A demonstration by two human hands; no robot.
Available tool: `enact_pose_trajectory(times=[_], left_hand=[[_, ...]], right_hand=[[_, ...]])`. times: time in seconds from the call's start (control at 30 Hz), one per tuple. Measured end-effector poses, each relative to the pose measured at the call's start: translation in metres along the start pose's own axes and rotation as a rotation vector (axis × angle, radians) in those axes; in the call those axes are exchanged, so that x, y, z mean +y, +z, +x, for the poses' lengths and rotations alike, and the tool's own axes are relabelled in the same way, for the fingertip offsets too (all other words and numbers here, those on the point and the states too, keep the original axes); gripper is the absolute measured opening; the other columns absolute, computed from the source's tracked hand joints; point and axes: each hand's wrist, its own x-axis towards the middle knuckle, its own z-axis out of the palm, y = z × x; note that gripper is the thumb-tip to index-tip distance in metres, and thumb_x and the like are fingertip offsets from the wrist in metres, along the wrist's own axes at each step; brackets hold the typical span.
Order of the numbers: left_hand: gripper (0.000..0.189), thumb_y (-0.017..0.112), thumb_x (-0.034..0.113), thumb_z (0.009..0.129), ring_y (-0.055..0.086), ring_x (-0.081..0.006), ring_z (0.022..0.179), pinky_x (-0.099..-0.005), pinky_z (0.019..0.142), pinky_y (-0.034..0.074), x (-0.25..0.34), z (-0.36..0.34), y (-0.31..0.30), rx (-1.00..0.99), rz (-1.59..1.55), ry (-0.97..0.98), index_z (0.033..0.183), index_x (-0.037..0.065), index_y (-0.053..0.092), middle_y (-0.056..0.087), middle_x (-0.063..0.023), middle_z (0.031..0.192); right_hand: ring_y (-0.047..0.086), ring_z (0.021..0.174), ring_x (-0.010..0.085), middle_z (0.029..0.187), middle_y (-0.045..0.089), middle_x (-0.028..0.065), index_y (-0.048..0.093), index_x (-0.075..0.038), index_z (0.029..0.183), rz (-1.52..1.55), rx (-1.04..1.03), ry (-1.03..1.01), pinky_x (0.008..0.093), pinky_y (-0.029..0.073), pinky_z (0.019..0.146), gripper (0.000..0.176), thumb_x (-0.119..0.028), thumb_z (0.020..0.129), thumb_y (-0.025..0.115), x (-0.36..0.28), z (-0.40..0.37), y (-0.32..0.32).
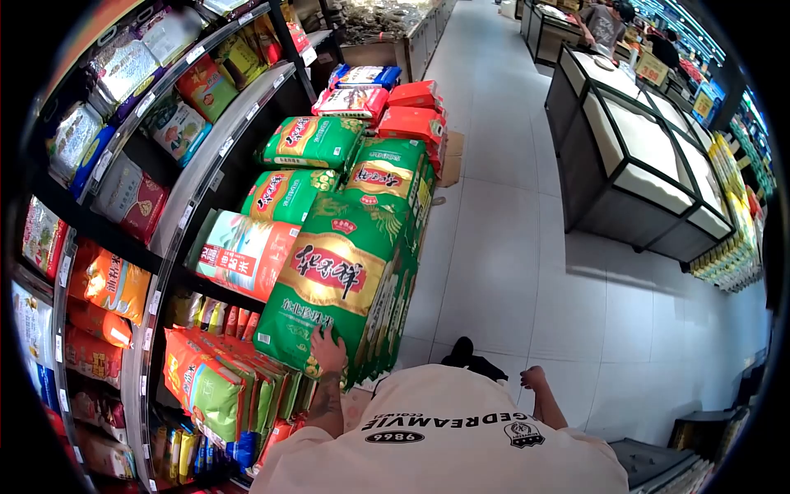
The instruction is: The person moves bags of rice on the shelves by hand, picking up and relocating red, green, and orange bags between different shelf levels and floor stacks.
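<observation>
Currently left hand (329, 350) lies open-fingered on the top green rice bag (333, 276); right hand (535, 379) hangs curled, empty; steadied one-handed, it might slide off the stack (393, 300)

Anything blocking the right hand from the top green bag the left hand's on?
Nothing visible. The left hand lies on the near end of the green bag. The right hand hangs free to the bag's right, over the floor; only open air lies between.

Pale tiled floor (510, 247) runs between stocked shelves (177, 214) and dark display counters (613, 218).
</observation>
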Motion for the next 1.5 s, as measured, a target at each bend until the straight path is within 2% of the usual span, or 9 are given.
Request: enact_pose_trajectory(times=[0.13, 0.3, 0.5, 0.67, 0.83, 1.1, 1.23, 1.37, 1.5], left_hand=[[0.022, 0.062, 0.018, 0.072, 0.047, -0.0343, 0.095, -0.0447, 0.075, 0.043, 0.035, 0.032, 0.009, 0.096, -0.005, -0.249, 0.091, 0.008, 0.059, 0.049, -0.0143, 0.101], [0.012, 0.059, 0.015, 0.077, 0.052, -0.0346, 0.082, -0.0433, 0.071, 0.043, 0.086, 0.097, 0.039, 0.15, -0.268, -0.19, 0.082, 0.003, 0.058, 0.055, -0.0147, 0.083], [0.011, 0.058, 0.014, 0.08, 0.054, -0.0321, 0.08, -0.0395, 0.07, 0.044, 0.174, 0.218, 0.106, 0.081, -0.465, -0.075, 0.08, 0.003, 0.059, 0.057, -0.0137, 0.081], [0.01, 0.058, 0.015, 0.079, 0.056, -0.0324, 0.074, -0.0394, 0.065, 0.046, 0.256, 0.338, 0.174, 0.028, -0.589, 0.147, 0.079, 0.004, 0.059, 0.058, -0.0138, 0.076], [0.012, 0.057, 0.018, 0.075, 0.058, -0.0351, 0.073, -0.0434, 0.064, 0.047, 0.302, 0.425, 0.236, -0.358, -0.603, 0.219, 0.076, 0.007, 0.061, 0.06, -0.0138, 0.078], [0.021, 0.057, 0.027, 0.077, 0.061, -0.0336, 0.075, -0.0416, 0.067, 0.05, 0.275, 0.519, 0.282, -0.647, -0.432, -0.129, 0.076, 0.006, 0.063, 0.064, -0.0151, 0.077], [0.028, 0.056, 0.033, 0.076, 0.062, -0.0338, 0.079, -0.041, 0.073, 0.05, 0.242, 0.536, 0.295, -0.681, -0.289, -0.272, 0.084, 0.008, 0.067, 0.065, -0.0167, 0.082], [0.033, 0.057, 0.036, 0.075, 0.062, -0.0329, 0.085, -0.0406, 0.076, 0.049, 0.241, 0.542, 0.296, -0.721, -0.197, -0.509, 0.084, 0.005, 0.068, 0.065, -0.018, 0.086], [0.037, 0.057, 0.038, 0.075, 0.061, -0.0338, 0.088, -0.0403, 0.079, 0.048, 0.273, 0.542, 0.305, -0.648, -0.202, -0.611, 0.087, 0.004, 0.068, 0.065, -0.0193, 0.089]], right_hand=[[0.062, 0.05, 0.0214, 0.06, 0.061, 0.0127, 0.057, 0.004, 0.069, -0.197, 0.035, -0.2, 0.0323, 0.049, 0.043, 0.018, -0.012, 0.075, 0.062, -0.116, 0.08, -0.063], [0.061, 0.05, 0.0199, 0.057, 0.06, 0.0117, 0.055, 0.001, 0.066, -0.221, 0.154, -0.568, 0.0314, 0.049, 0.044, 0.02, -0.015, 0.074, 0.062, -0.293, 0.131, -0.114], [0.059, 0.048, 0.0186, 0.056, 0.057, 0.01, 0.052, 0.001, 0.064, -0.07, 0.112, -0.685, 0.0317, 0.048, 0.046, 0.026, -0.019, 0.078, 0.061, -0.451, 0.156, -0.133], [0.058, 0.047, 0.0192, 0.053, 0.057, 0.0109, 0.056, 0.001, 0.059, -0.233, 0.248, -0.564, 0.0323, 0.047, 0.049, 0.036, -0.026, 0.082, 0.057, -0.476, 0.206, -0.163], [0.051, 0.046, 0.0331, 0.051, 0.053, 0.0197, 0.052, 0.002, 0.047, -0.503, 0.53, -0.475, 0.0461, 0.041, 0.051, 0.047, -0.038, 0.068, 0.066, -0.391, 0.274, -0.187], [0.056, 0.052, 0.0351, 0.054, 0.056, 0.0219, 0.058, 0.002, 0.05, -0.268, 0.304, -0.033, 0.0438, 0.046, 0.059, 0.038, -0.032, 0.062, 0.069, -0.382, 0.299, -0.164], [0.058, 0.055, 0.0358, 0.056, 0.058, 0.0218, 0.06, 0.003, 0.053, -0.326, 0.217, -0.076, 0.0433, 0.046, 0.06, 0.034, -0.029, 0.063, 0.068, -0.454, 0.362, -0.174], [0.051, 0.048, 0.0378, 0.053, 0.053, 0.0229, 0.055, 0.004, 0.05, -0.477, 0.215, -0.492, 0.046, 0.042, 0.054, 0.032, -0.024, 0.065, 0.064, -0.571, 0.441, -0.204], [0.057, 0.06, 0.0389, 0.062, 0.057, 0.0243, 0.06, 0.003, 0.057, -0.562, 0.164, -0.603, 0.0469, 0.044, 0.061, 0.031, -0.027, 0.065, 0.063, -0.696, 0.516, -0.237]])
